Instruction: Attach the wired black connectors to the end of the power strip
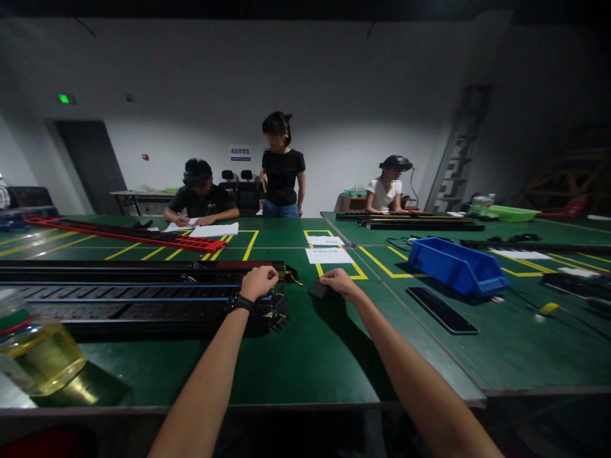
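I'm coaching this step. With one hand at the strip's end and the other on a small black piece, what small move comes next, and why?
Probably bring the small black piece under the right hand leftward to the strip's end, which the left hand steadies. The piece lies apart from that end.

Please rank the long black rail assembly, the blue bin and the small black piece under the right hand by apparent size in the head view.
1. Long black rail assembly
2. Blue bin
3. Small black piece, clearly the smallest, though partly covered by the right hand.
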The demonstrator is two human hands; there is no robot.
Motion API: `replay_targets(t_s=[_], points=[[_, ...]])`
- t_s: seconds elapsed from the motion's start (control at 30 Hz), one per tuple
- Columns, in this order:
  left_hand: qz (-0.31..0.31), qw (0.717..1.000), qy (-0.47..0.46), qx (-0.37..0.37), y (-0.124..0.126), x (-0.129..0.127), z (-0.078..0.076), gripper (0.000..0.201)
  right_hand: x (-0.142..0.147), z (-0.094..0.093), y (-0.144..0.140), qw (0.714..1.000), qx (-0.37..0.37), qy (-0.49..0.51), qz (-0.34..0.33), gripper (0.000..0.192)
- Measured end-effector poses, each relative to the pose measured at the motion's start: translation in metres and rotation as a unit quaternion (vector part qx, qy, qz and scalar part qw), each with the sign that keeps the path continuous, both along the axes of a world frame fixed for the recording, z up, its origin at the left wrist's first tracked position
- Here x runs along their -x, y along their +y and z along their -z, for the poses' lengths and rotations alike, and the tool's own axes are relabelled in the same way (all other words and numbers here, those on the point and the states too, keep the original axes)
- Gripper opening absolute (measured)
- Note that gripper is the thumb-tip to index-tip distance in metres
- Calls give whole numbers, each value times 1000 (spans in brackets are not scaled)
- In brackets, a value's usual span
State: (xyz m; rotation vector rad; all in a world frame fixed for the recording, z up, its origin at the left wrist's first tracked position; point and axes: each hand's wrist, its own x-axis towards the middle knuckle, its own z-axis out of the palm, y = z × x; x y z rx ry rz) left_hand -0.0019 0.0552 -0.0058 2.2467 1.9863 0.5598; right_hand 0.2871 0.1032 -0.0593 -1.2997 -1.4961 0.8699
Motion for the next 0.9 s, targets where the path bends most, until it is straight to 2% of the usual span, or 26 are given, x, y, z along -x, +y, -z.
replay_targets(t_s=[0.07,0.1,0.2,0.3,0.43,0.53,0.67,0.9], points=[[0,1000,-3,-3,0,0,1,25,9,-4,-2,999,-26,-37,-16,6],[0,1000,-5,-4,0,0,2,24,15,-6,-5,997,-51,-63,-15,10],[2,1000,-9,-9,0,-1,4,23,40,-4,-14,980,-149,-132,24,23],[3,1000,-10,-12,0,-1,5,23,69,4,-23,967,-182,-172,56,24],[0,1000,-3,-14,-1,-3,5,23,101,12,-27,963,-190,-187,42,18],[-4,1000,6,-15,-1,-4,4,25,114,14,-27,970,-181,-165,-5,16],[-1,1000,14,-15,-1,-5,4,25,117,16,-27,971,-165,-159,-64,23],[-9,999,26,-22,1,-5,5,27,116,25,-26,971,-153,-163,-86,31]])
